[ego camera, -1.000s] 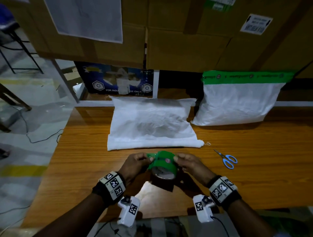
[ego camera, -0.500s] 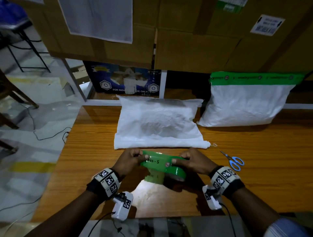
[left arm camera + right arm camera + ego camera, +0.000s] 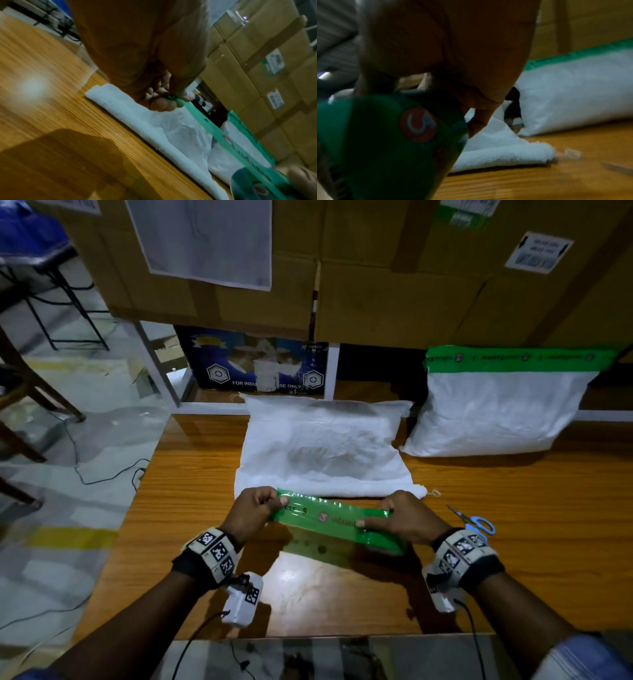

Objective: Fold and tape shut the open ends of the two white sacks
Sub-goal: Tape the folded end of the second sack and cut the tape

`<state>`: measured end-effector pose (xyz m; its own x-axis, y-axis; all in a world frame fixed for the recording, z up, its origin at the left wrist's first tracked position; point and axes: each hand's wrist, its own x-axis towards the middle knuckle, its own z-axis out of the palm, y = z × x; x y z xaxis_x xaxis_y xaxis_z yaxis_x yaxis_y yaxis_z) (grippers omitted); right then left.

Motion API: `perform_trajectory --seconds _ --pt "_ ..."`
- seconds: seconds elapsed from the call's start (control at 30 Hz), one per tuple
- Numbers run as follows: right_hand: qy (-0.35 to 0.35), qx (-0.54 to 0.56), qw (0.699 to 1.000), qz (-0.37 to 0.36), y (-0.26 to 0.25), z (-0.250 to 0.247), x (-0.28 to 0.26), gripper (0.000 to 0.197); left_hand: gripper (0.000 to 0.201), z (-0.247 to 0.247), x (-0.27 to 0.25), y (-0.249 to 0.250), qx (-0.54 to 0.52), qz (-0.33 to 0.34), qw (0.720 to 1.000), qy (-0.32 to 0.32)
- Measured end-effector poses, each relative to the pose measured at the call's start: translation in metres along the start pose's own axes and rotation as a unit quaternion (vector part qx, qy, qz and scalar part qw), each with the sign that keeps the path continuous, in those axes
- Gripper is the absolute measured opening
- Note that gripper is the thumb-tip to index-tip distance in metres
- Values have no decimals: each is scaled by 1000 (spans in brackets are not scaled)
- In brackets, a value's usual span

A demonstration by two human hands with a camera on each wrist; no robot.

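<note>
- Two hands up front, and both are busy: the left hand [image 3: 255, 513] pinches the free end of a green tape strip [image 3: 329, 517] between thumb and curled fingers, while the right hand [image 3: 407, 522] is wrapped around the tape roll [image 3: 385, 142], with one finger laid along the stretched strip.
- That strip hangs taut between the hands, thin glossy film with printed logos. I'd call it feather-light and very sticky, quick to curl onto itself or wrinkle if the tension drops, so holding it at the two ends is the sensible grip.
- Under them, the table [image 3: 513, 542]: smooth varnished wood with a bright glare patch, a hard, flat backing to press tape against.
- Just past the strip lies the near sack [image 3: 322, 453], flat on the table, its open end rolled into a soft thick fold along the edge closest to the hands. It is woven white plastic cloth, crinkled and limp. My guess is the fold springs open unless it is pinned down, so pressing on the fold itself looks best. No tape on it yet.
- Scissors [image 3: 474, 522] with blue handles rest to the right, near the right wrist.
- Farther back on the right, the far sack [image 3: 496, 412] leans upright, plump, with a green tape band already across its top.
- Behind everything, stacked cardboard boxes [image 3: 394, 302], plain and stiff.
</note>
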<state>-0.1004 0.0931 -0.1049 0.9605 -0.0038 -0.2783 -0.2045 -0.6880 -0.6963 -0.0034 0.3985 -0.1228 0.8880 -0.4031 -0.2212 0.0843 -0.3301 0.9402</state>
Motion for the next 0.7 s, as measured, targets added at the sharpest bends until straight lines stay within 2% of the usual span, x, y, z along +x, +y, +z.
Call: perform_trajectory --seconds 0.07,0.13,0.27,0.37,0.43,0.47,0.53,0.6,0.7 --pt "-55 104 992 -37 1 -6 -5 58 34 -3 0 0 -9 -9 1000 16" --pt "-79 191 978 -26 8 -13 -7 50 30 -9 1 1 -24 -16 999 19" --pt "-107 244 964 9 23 -17 -4 56 28 -19 4 1 -20 -19 1000 7" --pt "-91 186 978 -13 19 -19 -5 41 32 -25 8 -4 -19 -20 999 16" --pt "-31 34 999 9 20 -24 -5 57 36 -32 10 -13 -27 -20 999 33" --pt "3 -38 999 29 20 -26 -4 64 37 -34 10 -17 -31 -24 999 29" --pt "21 -65 997 43 21 -31 -5 66 35 -35 9 -22 -36 -39 998 26" --pt "-27 52 997 50 21 -38 -10 59 34 -36 10 -24 -53 -57 996 48" --pt "-54 190 978 61 20 -52 -18 42 33 -47 14 -29 -71 -69 993 60"
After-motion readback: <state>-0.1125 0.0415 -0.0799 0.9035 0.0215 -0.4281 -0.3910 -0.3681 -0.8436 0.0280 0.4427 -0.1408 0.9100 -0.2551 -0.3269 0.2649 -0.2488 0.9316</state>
